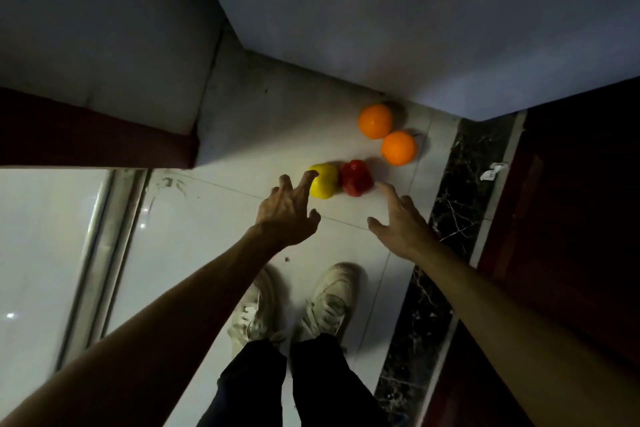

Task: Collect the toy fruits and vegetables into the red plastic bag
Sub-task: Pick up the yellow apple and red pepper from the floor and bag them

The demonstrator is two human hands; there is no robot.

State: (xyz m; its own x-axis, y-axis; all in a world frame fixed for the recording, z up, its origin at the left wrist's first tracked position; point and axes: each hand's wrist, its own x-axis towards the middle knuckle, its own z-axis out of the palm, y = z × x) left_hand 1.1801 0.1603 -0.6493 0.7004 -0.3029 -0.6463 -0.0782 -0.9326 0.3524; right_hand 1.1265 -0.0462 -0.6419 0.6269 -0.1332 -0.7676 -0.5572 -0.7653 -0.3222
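Head: two oranges; one yellow toy; one red toy; both hands fingers apart.

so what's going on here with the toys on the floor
A person reaches down with both hands toward toy produce on the floor. The left hand is at the yellow toy; the right hand hovers beside the red toy. An orange and a second orange lie beyond, near the wall. Neither hand holds anything yet; no red bag is in view.

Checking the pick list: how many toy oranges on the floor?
2: far orange by the wall; near orange beside it, toward the marble strip. Others may be hidden.
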